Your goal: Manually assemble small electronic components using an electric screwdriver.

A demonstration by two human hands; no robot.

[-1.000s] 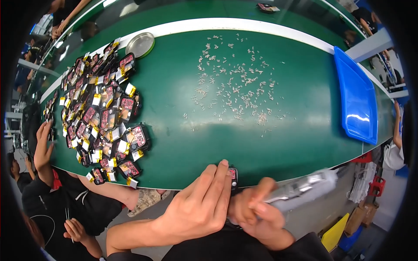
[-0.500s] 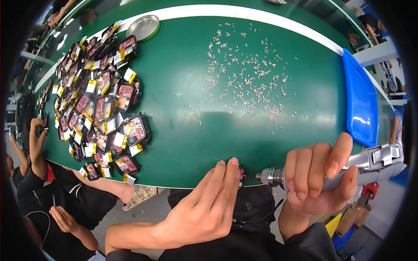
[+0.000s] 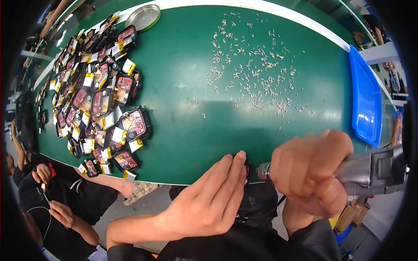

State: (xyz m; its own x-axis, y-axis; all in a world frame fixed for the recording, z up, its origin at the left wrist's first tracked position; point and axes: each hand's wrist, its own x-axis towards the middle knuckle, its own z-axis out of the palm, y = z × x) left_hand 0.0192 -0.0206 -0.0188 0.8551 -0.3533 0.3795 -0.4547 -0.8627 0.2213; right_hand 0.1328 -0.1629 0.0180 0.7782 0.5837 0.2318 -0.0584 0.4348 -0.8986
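Note:
My left hand is at the table's near edge, its fingers straight and pressed together. Beyond their tips shows a small strip of a black device with a red circuit board. The hand covers the rest of that device, and my thumb is hidden. My right hand, blurred by motion, is wrapped round a grey metal power screwdriver lying roughly level. Its silver nose points left, right beside the device; whether the tip touches it I cannot tell.
Black casings with red boards and silver-and-yellow battery packs are heaped on the left of the green table. Many small screws lie scattered mid-table. A round metal tin stands far left, a blue tray right. A co-worker's hands are lower left.
The screwdriver in my right hand has come left, its nose closer to the device. My left hand has shifted slightly. The co-worker's raised hand has dropped toward their other hand.

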